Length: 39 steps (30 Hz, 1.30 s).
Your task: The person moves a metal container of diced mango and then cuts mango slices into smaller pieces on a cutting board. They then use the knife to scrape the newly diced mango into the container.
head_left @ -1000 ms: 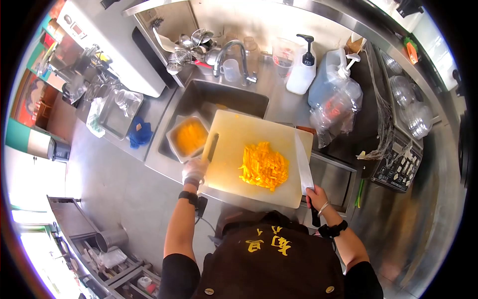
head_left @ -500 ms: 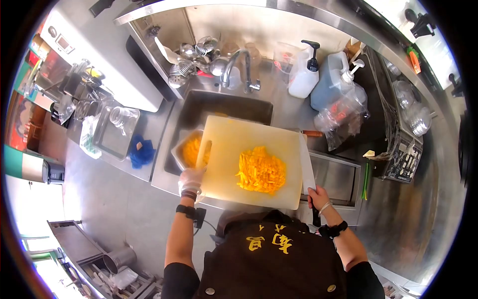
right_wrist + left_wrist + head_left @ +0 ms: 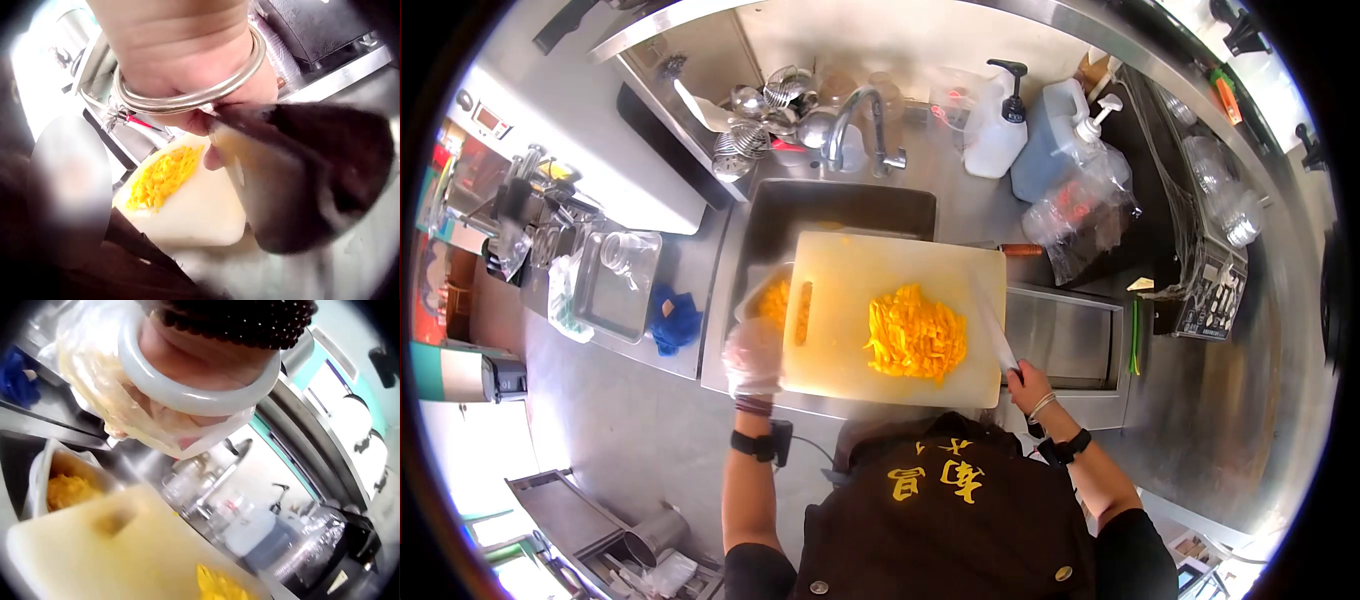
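Note:
A pale cutting board (image 3: 835,350) lies partly over the sink, bearing a heap of yellow-orange strips (image 3: 915,335). At the board's left edge is the gloved left hand (image 3: 753,357), blurred; in the left wrist view this hand (image 3: 169,406) hovers above the board (image 3: 69,550), with no object visible in it and its fingers mostly hidden. The right hand (image 3: 1028,388) grips a knife (image 3: 992,328) by its dark handle, blade over the board's right side. Left of the board, a white container (image 3: 39,481) holds more strips (image 3: 72,490), partly covered by board and hand.
Behind the board are the sink (image 3: 775,215), a faucet (image 3: 870,110) and pump bottles (image 3: 997,140). A wooden-handled tool (image 3: 1020,250) sits by the board's back right corner. Further left lie a blue cloth (image 3: 675,320) and a metal tray (image 3: 615,300).
The left hand has come away from the board's handle-slot edge and shifted left. The knife blade has moved from along the board's right edge to over its surface. The head view has shifted.

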Motion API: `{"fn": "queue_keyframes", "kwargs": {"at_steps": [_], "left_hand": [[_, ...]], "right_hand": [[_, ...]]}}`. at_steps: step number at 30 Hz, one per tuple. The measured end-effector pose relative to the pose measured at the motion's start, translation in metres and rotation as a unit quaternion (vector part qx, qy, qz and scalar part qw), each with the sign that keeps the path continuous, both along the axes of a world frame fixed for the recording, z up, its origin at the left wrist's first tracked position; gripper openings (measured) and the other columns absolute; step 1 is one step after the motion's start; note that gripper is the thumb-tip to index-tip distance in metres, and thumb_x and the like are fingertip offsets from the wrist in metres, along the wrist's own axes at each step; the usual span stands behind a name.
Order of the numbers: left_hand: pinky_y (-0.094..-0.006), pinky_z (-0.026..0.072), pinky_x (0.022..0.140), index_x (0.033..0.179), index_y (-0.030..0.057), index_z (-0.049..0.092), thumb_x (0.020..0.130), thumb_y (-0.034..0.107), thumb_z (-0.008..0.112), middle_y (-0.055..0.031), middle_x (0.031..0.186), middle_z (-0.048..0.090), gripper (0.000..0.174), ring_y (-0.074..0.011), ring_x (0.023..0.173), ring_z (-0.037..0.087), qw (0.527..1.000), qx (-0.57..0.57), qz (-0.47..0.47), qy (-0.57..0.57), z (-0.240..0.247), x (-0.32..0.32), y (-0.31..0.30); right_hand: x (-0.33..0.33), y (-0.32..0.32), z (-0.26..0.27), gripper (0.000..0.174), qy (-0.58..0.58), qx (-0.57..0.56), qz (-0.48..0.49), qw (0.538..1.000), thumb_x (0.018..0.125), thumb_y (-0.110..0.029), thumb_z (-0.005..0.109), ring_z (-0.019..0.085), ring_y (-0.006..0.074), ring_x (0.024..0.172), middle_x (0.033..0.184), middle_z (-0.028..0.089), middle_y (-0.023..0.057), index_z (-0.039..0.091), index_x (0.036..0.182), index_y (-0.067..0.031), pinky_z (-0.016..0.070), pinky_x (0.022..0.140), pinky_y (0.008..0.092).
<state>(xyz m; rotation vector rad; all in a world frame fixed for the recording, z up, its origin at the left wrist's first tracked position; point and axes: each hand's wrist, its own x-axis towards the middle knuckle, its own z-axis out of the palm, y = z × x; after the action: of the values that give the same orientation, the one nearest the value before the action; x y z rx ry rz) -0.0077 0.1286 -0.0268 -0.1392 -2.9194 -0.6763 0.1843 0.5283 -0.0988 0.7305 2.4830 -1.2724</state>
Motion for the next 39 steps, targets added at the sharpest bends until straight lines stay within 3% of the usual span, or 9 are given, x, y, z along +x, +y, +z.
{"fn": "queue_keyframes", "kwargs": {"at_steps": [3,6,10,12,15,22,25,30,39], "left_hand": [[-0.0373,0.0457,0.060,0.095,0.0045,0.053,0.067,0.038,0.063,-0.0153,0.085,0.055,0.045,-0.0300,0.072,0.055,0.992,0.032,-0.111,0.047,-0.016,0.037,0.054],[-0.0468,0.0323,0.090,0.130,0.0086,0.022,0.067,0.048,0.058,-0.0258,0.124,0.033,0.082,-0.0414,0.112,0.034,0.952,-0.098,-0.208,-0.201,-0.006,0.077,0.102],[-0.0532,0.0278,0.090,0.130,0.0124,0.025,0.069,0.046,0.057,-0.0235,0.128,0.028,0.077,-0.0410,0.117,0.029,0.942,-0.117,-0.302,-0.093,-0.045,0.093,0.142],[-0.0598,0.0259,0.086,0.115,0.0181,0.046,0.070,0.036,0.052,-0.0160,0.122,0.037,0.049,-0.0330,0.116,0.031,0.905,-0.102,-0.405,0.082,-0.076,0.099,0.160],[-0.0621,0.0246,0.085,0.108,0.0193,0.052,0.073,0.029,0.048,-0.0137,0.124,0.035,0.037,-0.0315,0.119,0.027,0.895,-0.055,-0.437,0.072,-0.078,0.097,0.170],[-0.0657,0.0216,0.083,0.084,0.0170,0.056,0.068,0.028,0.053,-0.0152,0.128,0.032,0.020,-0.0318,0.122,0.025,0.922,-0.014,-0.352,0.163,-0.099,0.066,0.153],[-0.0660,0.0219,0.082,0.084,0.0164,0.057,0.067,0.027,0.054,-0.0164,0.127,0.033,0.019,-0.0326,0.122,0.025,0.932,-0.041,-0.313,0.176,-0.101,0.052,0.134],[-0.0652,0.0207,0.084,0.084,0.0143,0.058,0.070,0.025,0.052,-0.0177,0.126,0.032,0.019,-0.0357,0.121,0.024,0.954,-0.057,-0.265,0.126,-0.085,0.029,0.095],[-0.0581,0.0191,0.092,0.092,0.0134,0.056,0.071,0.026,0.051,-0.0180,0.128,0.030,0.025,-0.0372,0.120,0.023,0.981,-0.080,-0.170,0.054,-0.074,0.006,0.058]], "right_hand": [[0.007,-0.014,0.007,0.019,0.043,0.121,0.048,0.991,0.081,-0.019,0.048,0.052,0.0275,0.049,0.060,0.053,0.0150,0.044,0.079,-0.0011,0.0418,0.048,0.0370],[0.008,-0.034,0.015,0.017,0.030,0.177,0.048,0.983,0.080,-0.018,0.045,0.052,0.0384,0.062,0.066,0.054,0.0214,0.044,0.081,-0.0019,0.0421,0.056,0.0445],[0.004,-0.068,0.022,0.017,-0.084,0.189,0.043,0.977,0.079,-0.017,0.042,0.054,0.0402,0.068,0.070,0.056,0.0216,0.041,0.086,-0.0023,0.0427,0.062,0.0473],[-0.003,-0.087,0.023,0.017,-0.102,0.190,0.040,0.976,0.079,-0.016,0.042,0.055,0.0400,0.067,0.069,0.056,0.0219,0.040,0.088,-0.0015,0.0431,0.062,0.0475],[-0.017,-0.108,0.025,0.017,-0.113,0.189,0.046,0.974,0.078,-0.013,0.041,0.055,0.0399,0.066,0.068,0.056,0.0232,0.038,0.089,0.0006,0.0434,0.061,0.0478],[-0.045,-0.136,0.022,0.016,-0.061,0.155,0.100,0.981,0.077,-0.010,0.043,0.053,0.0404,0.064,0.066,0.054,0.0230,0.036,0.087,0.0003,0.0418,0.058,0.0480],[-0.060,-0.147,0.022,0.019,-0.085,0.148,0.156,0.973,0.076,-0.012,0.044,0.055,0.0393,0.069,0.072,0.056,0.0238,0.038,0.088,0.0020,0.0435,0.063,0.0464],[-0.089,-0.169,0.026,0.019,-0.024,0.157,0.245,0.956,0.074,-0.011,0.047,0.054,0.0383,0.062,0.067,0.055,0.0218,0.037,0.086,0.0009,0.0429,0.057,0.0458],[-0.127,-0.198,0.030,0.019,-0.040,0.182,0.313,0.931,0.077,-0.012,0.046,0.056,0.0371,0.066,0.074,0.056,0.0218,0.038,0.088,0.0007,0.0445,0.060,0.0451]]}}
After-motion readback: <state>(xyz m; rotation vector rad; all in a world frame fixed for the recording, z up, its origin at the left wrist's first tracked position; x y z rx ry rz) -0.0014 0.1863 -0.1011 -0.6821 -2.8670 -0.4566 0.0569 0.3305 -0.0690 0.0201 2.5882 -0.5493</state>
